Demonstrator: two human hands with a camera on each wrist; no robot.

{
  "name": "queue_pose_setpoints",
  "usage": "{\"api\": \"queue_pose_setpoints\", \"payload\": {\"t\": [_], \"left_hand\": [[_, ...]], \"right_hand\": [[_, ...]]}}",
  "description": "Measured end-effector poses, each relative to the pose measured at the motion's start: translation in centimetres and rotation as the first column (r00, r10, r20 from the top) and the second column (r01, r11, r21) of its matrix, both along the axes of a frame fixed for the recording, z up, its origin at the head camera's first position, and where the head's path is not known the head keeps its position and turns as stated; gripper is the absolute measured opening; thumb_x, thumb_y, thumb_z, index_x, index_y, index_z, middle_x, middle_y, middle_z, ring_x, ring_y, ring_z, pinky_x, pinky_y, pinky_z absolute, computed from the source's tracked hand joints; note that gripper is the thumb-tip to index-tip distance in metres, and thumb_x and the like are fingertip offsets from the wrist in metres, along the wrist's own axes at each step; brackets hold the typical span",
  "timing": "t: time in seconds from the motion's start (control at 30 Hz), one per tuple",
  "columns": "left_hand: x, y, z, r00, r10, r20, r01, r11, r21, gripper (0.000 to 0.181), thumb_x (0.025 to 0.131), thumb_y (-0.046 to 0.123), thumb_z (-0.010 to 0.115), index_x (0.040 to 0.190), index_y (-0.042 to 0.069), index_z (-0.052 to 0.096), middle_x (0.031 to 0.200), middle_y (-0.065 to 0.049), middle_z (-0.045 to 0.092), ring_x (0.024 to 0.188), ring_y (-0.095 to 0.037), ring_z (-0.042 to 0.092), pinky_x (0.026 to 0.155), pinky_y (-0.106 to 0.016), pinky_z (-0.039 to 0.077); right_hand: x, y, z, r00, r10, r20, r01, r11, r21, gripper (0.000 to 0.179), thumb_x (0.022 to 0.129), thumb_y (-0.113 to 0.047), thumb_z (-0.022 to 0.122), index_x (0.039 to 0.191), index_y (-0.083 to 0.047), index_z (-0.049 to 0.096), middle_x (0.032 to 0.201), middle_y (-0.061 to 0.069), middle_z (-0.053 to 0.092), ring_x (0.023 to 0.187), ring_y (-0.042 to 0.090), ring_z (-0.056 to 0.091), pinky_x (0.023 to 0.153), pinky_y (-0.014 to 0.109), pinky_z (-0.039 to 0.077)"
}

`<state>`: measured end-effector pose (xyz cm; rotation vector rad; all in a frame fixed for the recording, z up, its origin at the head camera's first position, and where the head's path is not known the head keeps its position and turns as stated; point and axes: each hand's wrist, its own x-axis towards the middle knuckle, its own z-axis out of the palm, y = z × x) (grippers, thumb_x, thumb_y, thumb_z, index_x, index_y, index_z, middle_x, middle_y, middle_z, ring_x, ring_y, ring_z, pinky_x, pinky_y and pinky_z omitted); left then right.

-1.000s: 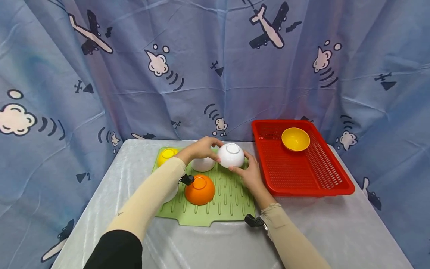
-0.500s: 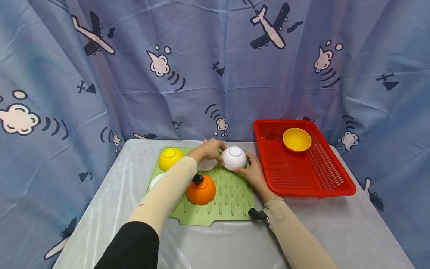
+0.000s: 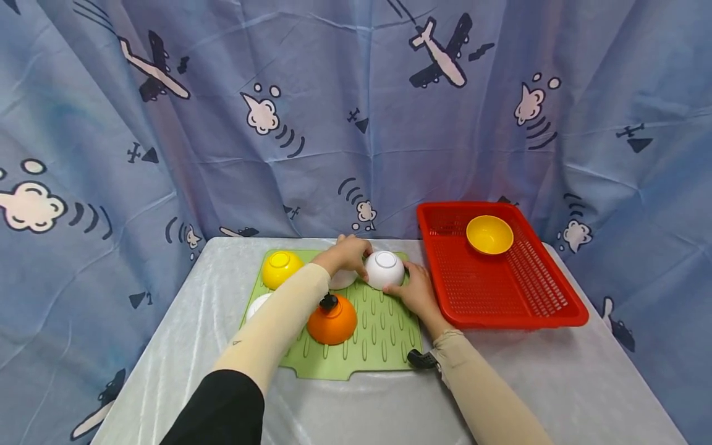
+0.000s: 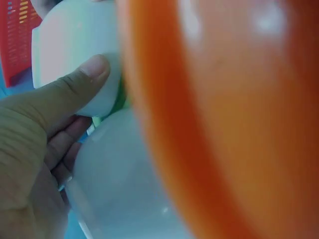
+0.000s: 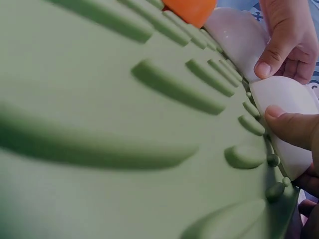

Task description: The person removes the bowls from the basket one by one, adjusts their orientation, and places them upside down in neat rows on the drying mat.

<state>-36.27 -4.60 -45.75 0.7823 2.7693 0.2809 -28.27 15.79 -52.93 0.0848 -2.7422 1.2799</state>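
A white bowl (image 3: pixel 385 270) rests upside down near the back right of the green drying mat (image 3: pixel 384 334). Its left side is held by my left hand (image 3: pixel 349 254), thumb in front and fingers behind. My right hand (image 3: pixel 418 290) grips the opposite side, and its thumb (image 5: pixel 286 122) lies along the bowl wall. Just left of it, another upturned white bowl (image 3: pixel 343 281) is partly hidden by my left hand. Nearer me stands an upturned orange bowl (image 3: pixel 332 321), which fills much of the left wrist view.
On the mat's far left corner sits an upturned yellow bowl (image 3: pixel 280 269). My left sleeve partly covers a further white bowl (image 3: pixel 257 304). Right of the mat is a red perforated basket (image 3: pixel 503 322) with an upright yellow bowl (image 3: pixel 489 235) inside. A curtain hangs behind the table.
Both hands have lowered the white bowl onto the mat and still hold it. My left forearm has shifted right, uncovering part of the white bowl at the mat's left.
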Motion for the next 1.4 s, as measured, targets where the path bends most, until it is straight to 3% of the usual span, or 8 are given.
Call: {"api": "queue_pose_setpoints", "payload": {"t": [0.1,0.27,0.43,0.57,0.93,1.17,1.27,1.4], "left_hand": [[0.2,0.0,0.2,1.0,-0.002,0.012,0.002,1.0,-0.013,0.061,0.072,0.039,0.094,0.123,0.017,0.07,0.118,0.004,0.069,0.109,-0.02,0.05,0.093,-0.039,0.029],[0.1,0.0,1.6,0.999,-0.016,0.051,0.018,0.999,-0.031,0.07,0.078,0.041,0.089,0.136,0.015,0.063,0.128,0.002,0.066,0.118,-0.022,0.049,0.099,-0.041,0.031],[0.0,1.0,2.5,0.995,-0.041,0.092,0.03,0.993,0.116,0.066,0.087,0.032,0.083,0.144,0.012,0.057,0.136,-0.001,0.065,0.132,-0.025,0.05,0.115,-0.054,0.029],[0.2,1.8,2.4,0.993,-0.065,0.102,0.047,0.985,0.169,0.061,0.09,0.03,0.081,0.144,0.012,0.059,0.136,-0.002,0.065,0.132,-0.024,0.051,0.116,-0.055,0.029],[0.6,2.2,1.5,0.999,0.001,0.032,-0.005,0.992,0.128,0.047,0.088,0.03,0.082,0.133,0.022,0.069,0.13,0.005,0.068,0.122,-0.022,0.05,0.103,-0.047,0.032],[1.0,2.2,1.3,0.999,0.013,0.034,-0.018,0.989,0.149,0.046,0.088,0.03,0.082,0.131,0.022,0.071,0.128,0.004,0.069,0.122,-0.023,0.049,0.103,-0.047,0.031],[1.0,2.2,1.2,0.999,0.02,0.028,-0.024,0.987,0.157,0.045,0.088,0.029,0.082,0.131,0.022,0.071,0.128,0.004,0.069,0.124,-0.022,0.049,0.106,-0.048,0.031],[1.2,2.0,1.3,0.999,0.027,0.036,-0.032,0.985,0.167,0.046,0.089,0.028,0.081,0.134,0.022,0.069,0.131,0.003,0.068,0.125,-0.023,0.05,0.107,-0.049,0.032]], "right_hand": [[0.1,0.0,-0.1,1.0,0.008,0.0,-0.008,1.0,0.021,0.084,0.075,-0.023,0.092,0.143,0.006,0.052,0.145,0.029,0.051,0.14,0.044,0.041,0.118,0.055,0.031],[0.0,-0.1,-0.1,1.0,0.017,0.003,-0.017,0.998,0.056,0.086,0.076,-0.025,0.091,0.145,0.005,0.049,0.148,0.028,0.049,0.143,0.044,0.037,0.119,0.054,0.029],[0.1,-0.1,0.0,0.999,0.02,0.025,-0.022,0.997,0.08,0.087,0.078,-0.026,0.09,0.147,0.005,0.047,0.15,0.028,0.047,0.144,0.043,0.035,0.12,0.055,0.028],[0.1,0.0,0.2,0.999,0.024,0.04,-0.028,0.995,0.091,0.087,0.08,-0.027,0.088,0.149,0.005,0.045,0.152,0.028,0.045,0.145,0.044,0.033,0.121,0.055,0.026],[0.6,-0.5,-0.1,0.999,-0.01,0.042,0.006,0.995,0.099,0.087,0.082,-0.029,0.086,0.151,0.003,0.043,0.154,0.027,0.042,0.145,0.045,0.032,0.117,0.061,0.027],[3.3,-1.8,2.5,1.0,-0.005,0.017,0.003,0.992,0.123,0.087,0.083,-0.032,0.084,0.151,0.001,0.042,0.152,0.027,0.043,0.141,0.046,0.036,0.113,0.066,0.026],[4.8,-2.2,4.2,0.999,0.035,0.014,-0.037,0.988,0.15,0.09,0.084,-0.035,0.082,0.154,0.002,0.038,0.156,0.025,0.04,0.143,0.046,0.033,0.115,0.065,0.025],[7.0,-2.2,6.4,0.989,0.145,0.027,-0.147,0.974,0.172,0.091,0.087,-0.035,0.08,0.156,0.002,0.034,0.159,0.024,0.037,0.147,0.047,0.028,0.118,0.067,0.02]]}}
